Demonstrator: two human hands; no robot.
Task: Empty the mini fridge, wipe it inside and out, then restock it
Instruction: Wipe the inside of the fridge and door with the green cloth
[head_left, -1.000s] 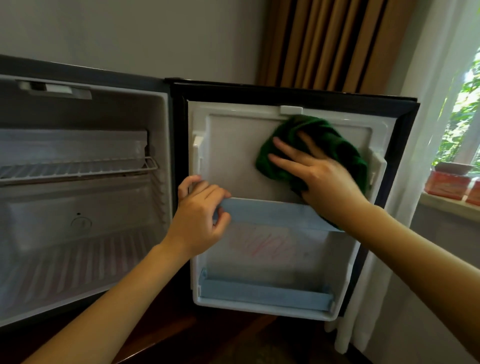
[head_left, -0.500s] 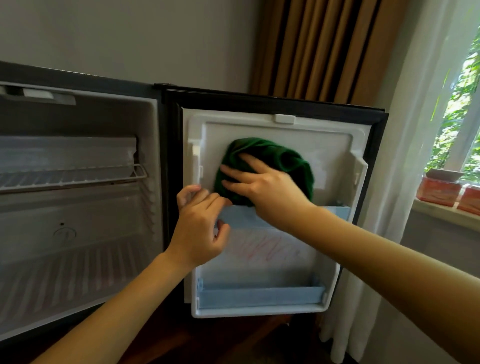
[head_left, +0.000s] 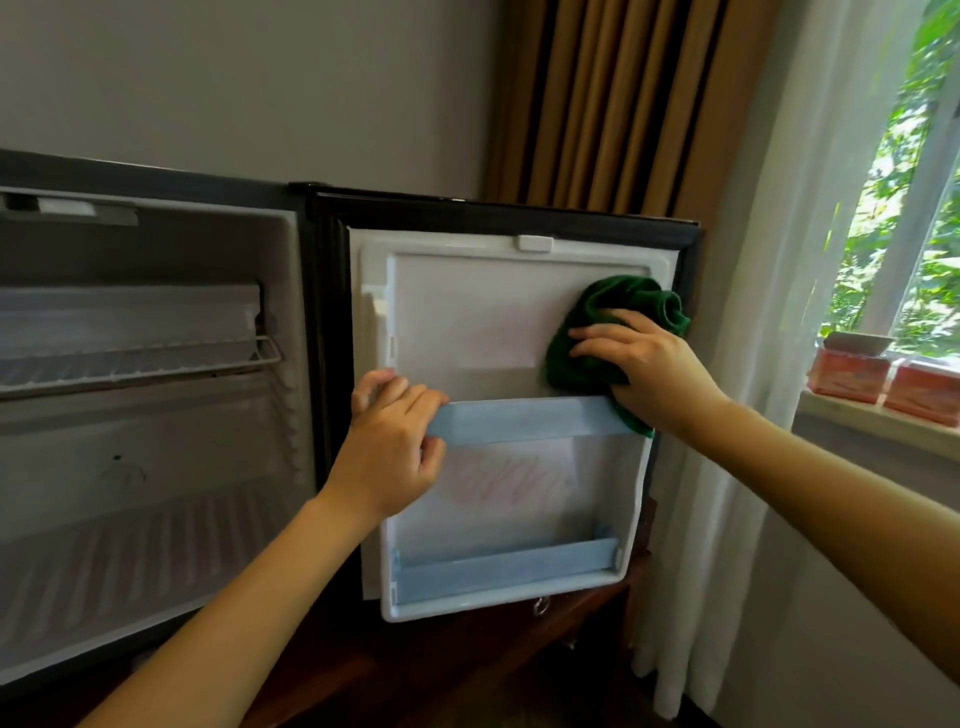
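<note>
The mini fridge (head_left: 156, 249) stands open with nothing inside; its wire shelf (head_left: 140, 358) is bare. The open door (head_left: 467, 312) shows its white inner panel toward me. My right hand (head_left: 644, 369) presses a dark green cloth (head_left: 618, 312) flat against the panel's upper right corner, fingers straight. My left hand (head_left: 395, 441) grips the left end of the upper pale blue door rail (head_left: 524, 418), fingers curled over it. A second blue rail (head_left: 504, 566) runs along the door's bottom.
Brown curtains (head_left: 623, 98) hang behind the door and a white sheer curtain (head_left: 769, 332) hangs right beside its edge. Two orange boxes (head_left: 852, 376) sit on the window sill at right. Dark wood floor (head_left: 441, 670) lies below the door.
My right hand swept the green cloth across the door panel, from upper right to the left middle and back to the right edge. My left hand kept hold of the upper rail.
</note>
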